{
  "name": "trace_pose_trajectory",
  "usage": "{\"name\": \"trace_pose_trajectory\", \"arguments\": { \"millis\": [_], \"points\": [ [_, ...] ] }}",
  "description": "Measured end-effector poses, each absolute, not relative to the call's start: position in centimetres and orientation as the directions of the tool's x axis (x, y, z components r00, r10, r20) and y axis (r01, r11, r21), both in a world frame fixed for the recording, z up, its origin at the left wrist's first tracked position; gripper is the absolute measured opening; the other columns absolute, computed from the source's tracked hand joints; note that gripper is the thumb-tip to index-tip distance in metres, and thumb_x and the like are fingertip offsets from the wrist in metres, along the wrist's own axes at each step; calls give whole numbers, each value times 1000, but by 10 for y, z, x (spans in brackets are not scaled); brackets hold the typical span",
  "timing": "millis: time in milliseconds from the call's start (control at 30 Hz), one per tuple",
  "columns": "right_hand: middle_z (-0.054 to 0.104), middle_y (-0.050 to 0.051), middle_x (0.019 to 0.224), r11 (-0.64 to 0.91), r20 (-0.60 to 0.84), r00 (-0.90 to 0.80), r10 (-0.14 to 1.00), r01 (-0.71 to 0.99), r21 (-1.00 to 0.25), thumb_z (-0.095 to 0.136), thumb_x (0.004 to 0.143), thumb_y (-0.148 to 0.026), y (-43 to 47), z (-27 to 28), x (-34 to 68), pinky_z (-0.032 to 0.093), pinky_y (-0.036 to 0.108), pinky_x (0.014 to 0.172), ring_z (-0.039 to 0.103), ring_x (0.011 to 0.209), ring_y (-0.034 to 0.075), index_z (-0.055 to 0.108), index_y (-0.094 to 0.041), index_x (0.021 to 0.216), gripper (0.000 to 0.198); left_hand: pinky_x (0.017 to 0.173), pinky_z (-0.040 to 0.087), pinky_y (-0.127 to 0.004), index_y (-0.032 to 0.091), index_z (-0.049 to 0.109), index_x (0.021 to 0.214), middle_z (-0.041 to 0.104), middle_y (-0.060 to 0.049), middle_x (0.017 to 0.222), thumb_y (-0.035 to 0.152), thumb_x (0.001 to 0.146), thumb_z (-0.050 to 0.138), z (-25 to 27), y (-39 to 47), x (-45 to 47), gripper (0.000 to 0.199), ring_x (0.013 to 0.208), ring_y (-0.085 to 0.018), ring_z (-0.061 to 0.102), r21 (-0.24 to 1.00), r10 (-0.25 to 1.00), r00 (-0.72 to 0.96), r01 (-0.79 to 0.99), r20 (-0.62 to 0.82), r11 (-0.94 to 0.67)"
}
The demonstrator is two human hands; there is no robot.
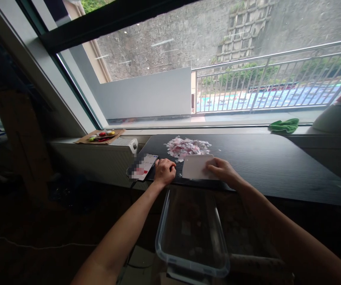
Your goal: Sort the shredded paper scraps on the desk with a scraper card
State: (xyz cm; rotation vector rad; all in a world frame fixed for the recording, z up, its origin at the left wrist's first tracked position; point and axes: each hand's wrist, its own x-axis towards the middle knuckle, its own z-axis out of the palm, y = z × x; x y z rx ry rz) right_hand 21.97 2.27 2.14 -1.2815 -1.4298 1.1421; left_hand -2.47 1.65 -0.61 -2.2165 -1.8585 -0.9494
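My right hand grips a flat white scraper with rounded corners, thumb on top. The scraper stands near the front edge of the black table, just in front of a heap of small white and pink paper scraps. Curled on the table's front edge is my left hand, with no object visible in its fingers. It lies right beside a phone with a lit screen, partly blurred out. Below the table edge is a clear plastic bin, with a few pale scraps at its bottom.
On the sill stand a green cloth and, further right, a pale spray bottle. A white radiator is left of the table, with a cardboard sheet bearing colourful small items above it. A large window runs behind.
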Motion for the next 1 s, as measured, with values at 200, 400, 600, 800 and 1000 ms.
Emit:
{"name": "trace_pose_trajectory", "arguments": {
  "millis": [200,400,600,800,1000],
  "points": [
    [71,6,80,14,11,-17,1000,170,-985,63,69,-19,24,26,213,53,25,56,66,67,17,65,-16,84,16,102,35,-44,22,68,78,70,-4,87,14,77,52,-4,17,-24,18,95,-22,60,307,860,45,923,509,-230],
    [71,4,74,-43,-54,-60,997,174,-984,64,69,-13,25,29,200,51,22,53,65,62,15,64,-16,77,8,102,36,-44,22,69,80,71,-4,87,12,76,52,-3,17,-24,20,95,-23,61,325,864,31,919,503,-222],
    [70,2,68,-98,-124,-146,982,170,-981,65,72,-13,20,32,201,49,20,52,62,57,13,66,-14,76,5,97,41,-43,22,70,81,72,-3,86,12,76,52,-4,22,-27,21,91,-22,63,384,873,-14,901,487,-200],
    [71,3,73,-127,-163,-256,953,149,-981,65,72,-12,10,44,210,49,20,53,62,59,12,67,-14,80,8,95,43,-42,22,70,79,73,-3,85,12,75,52,-4,21,-28,21,89,-22,63,389,870,-12,898,494,-209],
    [70,6,82,45,68,97,993,219,-975,62,73,-15,22,57,229,52,24,54,64,64,15,63,-16,84,11,98,40,-43,22,69,78,72,-4,84,12,75,51,-4,19,-26,20,91,-22,62,377,859,-6,900,512,-218]
  ]
}}
